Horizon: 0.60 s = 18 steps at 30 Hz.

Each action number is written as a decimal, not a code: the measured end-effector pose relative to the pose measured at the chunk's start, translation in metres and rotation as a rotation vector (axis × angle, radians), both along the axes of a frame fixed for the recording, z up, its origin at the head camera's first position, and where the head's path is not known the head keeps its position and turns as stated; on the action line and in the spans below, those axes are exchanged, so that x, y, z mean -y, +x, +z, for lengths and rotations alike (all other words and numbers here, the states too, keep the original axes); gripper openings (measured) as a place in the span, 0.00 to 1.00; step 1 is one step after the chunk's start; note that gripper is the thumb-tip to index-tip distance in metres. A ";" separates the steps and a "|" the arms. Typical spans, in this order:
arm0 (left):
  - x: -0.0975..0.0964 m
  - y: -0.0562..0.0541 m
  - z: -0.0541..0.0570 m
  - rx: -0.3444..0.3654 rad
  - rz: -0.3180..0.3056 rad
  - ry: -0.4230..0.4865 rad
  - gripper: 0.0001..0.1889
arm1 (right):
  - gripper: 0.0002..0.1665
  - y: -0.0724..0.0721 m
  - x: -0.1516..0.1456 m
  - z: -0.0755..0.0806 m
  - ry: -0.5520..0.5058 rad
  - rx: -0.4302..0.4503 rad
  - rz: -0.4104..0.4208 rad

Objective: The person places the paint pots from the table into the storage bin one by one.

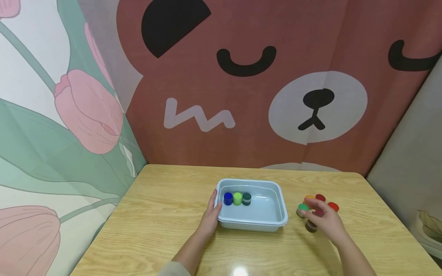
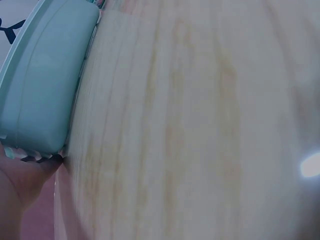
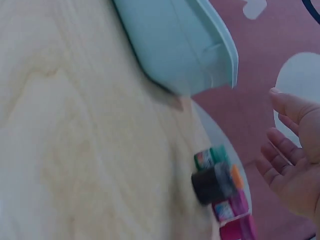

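3 small pots stand in the pale blue tray (image 1: 248,225), near its left end: a dark blue pot (image 1: 228,199), a light green pot (image 1: 237,199) and a dark green pot (image 1: 246,199). Other pots (image 1: 333,206) are bunched on the table (image 1: 155,230), to the right of the tray. The tray's left rim is gripped by the left hand (image 1: 208,219), with the thumb at the edge. The right hand (image 1: 327,221) is held over the bunch, its fingers loosely bent and spread; no pot is seen in it. The pots look light and hard, and their smooth sides might slip a little. Each is best pinched round its cap with thumb and fingertips. In the head view, a pink pot (image 3: 239,231) is partly covered by the right hand, so the bunch cannot be surely counted. The labels are blurred in the right wrist view. Much of the left hand is cut off in the left wrist view. What is inside the pots cannot be told.
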<state>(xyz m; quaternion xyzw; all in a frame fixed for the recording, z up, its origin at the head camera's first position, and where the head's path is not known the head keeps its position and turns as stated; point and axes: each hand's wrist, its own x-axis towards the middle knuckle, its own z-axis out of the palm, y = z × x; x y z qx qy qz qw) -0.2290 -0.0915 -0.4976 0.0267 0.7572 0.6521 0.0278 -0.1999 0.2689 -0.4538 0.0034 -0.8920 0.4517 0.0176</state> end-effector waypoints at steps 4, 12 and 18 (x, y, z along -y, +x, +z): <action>0.000 0.000 0.000 0.002 0.001 -0.007 0.30 | 0.36 0.006 -0.009 -0.009 0.008 0.023 -0.025; 0.001 -0.002 -0.004 -0.001 0.001 -0.006 0.30 | 0.40 0.012 -0.017 -0.029 0.038 0.058 -0.108; 0.001 -0.003 -0.003 -0.005 -0.009 -0.003 0.30 | 0.40 0.012 -0.018 -0.042 -0.065 0.061 -0.123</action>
